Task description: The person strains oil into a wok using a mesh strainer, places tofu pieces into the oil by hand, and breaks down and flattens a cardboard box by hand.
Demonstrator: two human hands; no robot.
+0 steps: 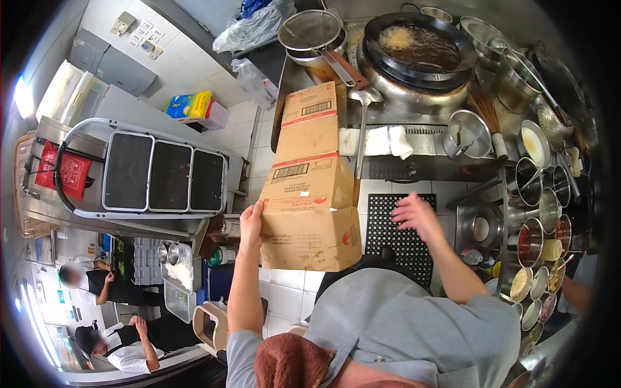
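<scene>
My left hand (251, 224) grips the left edge of a brown cardboard box (304, 236), its fingers closed on the board. Printed barcodes and red stripes mark the box, and a long unfolded part of it reaches up to the stove's left side. My right hand (417, 217) is held out over the black floor mat (401, 240), fingers apart, with nothing in it. A long-handled ladle (365, 97) lies just right of the cardboard. Beside its handle are folded white cloths (376, 142) on the stove's front edge.
A wok (420, 48) of dark oil with food frying sits on the burner. Metal pots (467, 132) and several ingredient containers (530, 239) line the right side. At left lean step-ladder treads (129, 171). Two people (126, 346) in aprons stand at lower left.
</scene>
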